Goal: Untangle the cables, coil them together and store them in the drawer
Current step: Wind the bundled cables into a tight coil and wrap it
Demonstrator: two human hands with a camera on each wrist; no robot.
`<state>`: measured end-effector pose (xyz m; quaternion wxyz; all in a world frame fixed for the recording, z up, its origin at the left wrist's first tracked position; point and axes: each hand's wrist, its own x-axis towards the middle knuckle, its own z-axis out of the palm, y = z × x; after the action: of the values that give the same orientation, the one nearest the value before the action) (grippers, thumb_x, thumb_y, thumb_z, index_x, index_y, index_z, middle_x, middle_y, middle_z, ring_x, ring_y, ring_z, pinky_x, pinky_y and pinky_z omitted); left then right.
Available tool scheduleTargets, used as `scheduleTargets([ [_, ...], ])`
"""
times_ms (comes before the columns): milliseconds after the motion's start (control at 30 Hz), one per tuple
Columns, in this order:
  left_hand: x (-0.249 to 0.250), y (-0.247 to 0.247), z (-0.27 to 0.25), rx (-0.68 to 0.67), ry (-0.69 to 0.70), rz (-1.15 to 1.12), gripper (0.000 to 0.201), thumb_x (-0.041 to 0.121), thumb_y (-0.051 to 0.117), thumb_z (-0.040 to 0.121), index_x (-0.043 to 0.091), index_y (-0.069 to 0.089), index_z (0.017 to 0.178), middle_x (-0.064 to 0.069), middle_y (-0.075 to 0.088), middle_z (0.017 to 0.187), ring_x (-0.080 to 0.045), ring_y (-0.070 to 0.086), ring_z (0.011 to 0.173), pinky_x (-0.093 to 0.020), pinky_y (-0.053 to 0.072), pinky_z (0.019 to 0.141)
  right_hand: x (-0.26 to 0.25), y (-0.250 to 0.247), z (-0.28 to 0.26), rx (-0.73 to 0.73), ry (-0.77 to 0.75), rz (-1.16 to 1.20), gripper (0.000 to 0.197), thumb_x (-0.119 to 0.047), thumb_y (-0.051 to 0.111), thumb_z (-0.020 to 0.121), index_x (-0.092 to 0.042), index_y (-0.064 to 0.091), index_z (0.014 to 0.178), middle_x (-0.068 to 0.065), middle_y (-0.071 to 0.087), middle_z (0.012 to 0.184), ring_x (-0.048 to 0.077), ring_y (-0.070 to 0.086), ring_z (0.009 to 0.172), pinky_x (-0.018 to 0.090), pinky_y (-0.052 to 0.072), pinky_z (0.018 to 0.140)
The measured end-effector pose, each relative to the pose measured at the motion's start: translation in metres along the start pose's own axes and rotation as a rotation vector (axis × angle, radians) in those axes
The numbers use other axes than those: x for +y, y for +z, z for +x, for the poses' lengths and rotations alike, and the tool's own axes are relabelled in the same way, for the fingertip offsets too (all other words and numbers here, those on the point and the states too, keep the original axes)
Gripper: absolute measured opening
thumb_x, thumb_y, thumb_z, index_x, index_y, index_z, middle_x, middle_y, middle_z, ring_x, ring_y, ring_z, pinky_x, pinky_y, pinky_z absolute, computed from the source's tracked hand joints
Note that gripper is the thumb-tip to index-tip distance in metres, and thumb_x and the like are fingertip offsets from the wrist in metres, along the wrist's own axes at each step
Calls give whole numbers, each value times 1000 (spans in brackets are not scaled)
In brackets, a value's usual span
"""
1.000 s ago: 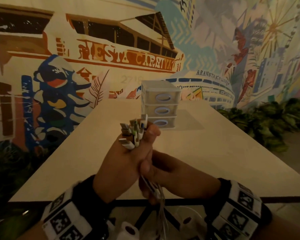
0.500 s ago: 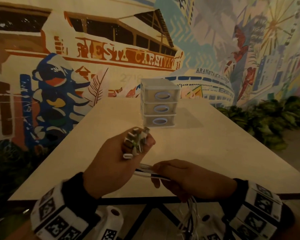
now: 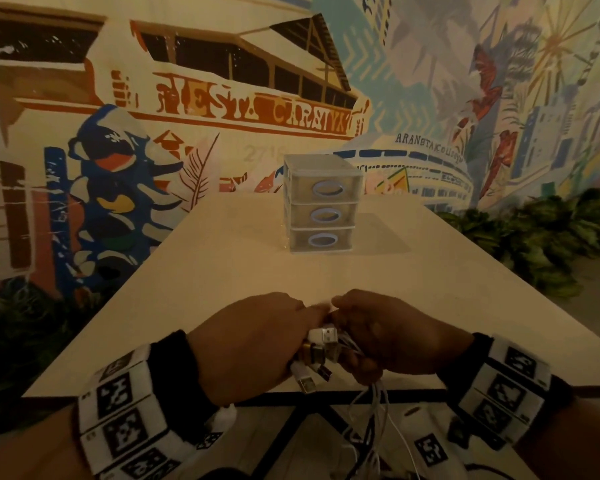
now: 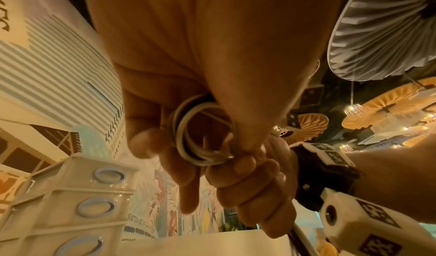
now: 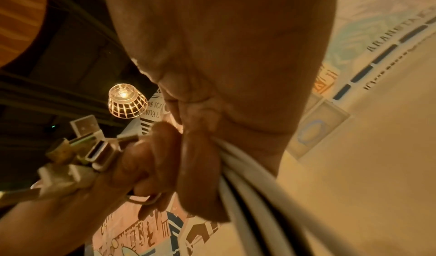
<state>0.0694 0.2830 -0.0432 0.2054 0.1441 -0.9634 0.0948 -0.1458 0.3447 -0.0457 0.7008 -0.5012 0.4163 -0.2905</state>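
The cables (image 3: 368, 407) are a bunch of thin cords, mostly white with a dark one among them, held just over the near edge of the bench (image 3: 222, 271); they look light and limp, so they should bend into loops readily but spring loose if let go. Their plug ends (image 3: 321, 355) are the only stiff parts, gathered in a cluster that sticks out of the left hand (image 3: 253, 344), whose fingers curl round the bundle with a few small loops (image 4: 200, 135) already wound against the palm. The right hand (image 3: 392, 337) touches the left and clamps the cords in a closed fist, the slack trailing down below the bench edge. The sound hold is probably at the loops, near the plugs. The drawer unit (image 3: 321, 204), three closed drawers stacked, stands well apart farther up the bench, with nothing between.
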Motion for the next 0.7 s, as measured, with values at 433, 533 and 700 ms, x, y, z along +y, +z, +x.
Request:
scheduleTargets([
  [433,17,-23,10,-384,-108,108,31,52,52,91,22,55,97,8,53,84,-10,48,74,-26,36,69,-44,35,-8,41,67,-842,26,-53,69,87,-28,77,87,-16,75,80,3,71,76,24,56,78],
  [533,18,-20,12,-455,-162,183,23,39,59,90,18,67,94,2,65,86,-14,60,76,-29,49,74,-44,37,1,80,98,-938,34,-43,75,88,-13,78,105,-1,79,95,11,76,87,33,61,85],
  [700,26,-17,21,-531,-282,361,21,14,51,92,11,51,72,-4,48,67,-16,49,60,-25,28,49,-27,51,16,287,-26,-1231,25,-39,79,84,-14,75,87,1,73,83,10,65,74,24,52,73],
])
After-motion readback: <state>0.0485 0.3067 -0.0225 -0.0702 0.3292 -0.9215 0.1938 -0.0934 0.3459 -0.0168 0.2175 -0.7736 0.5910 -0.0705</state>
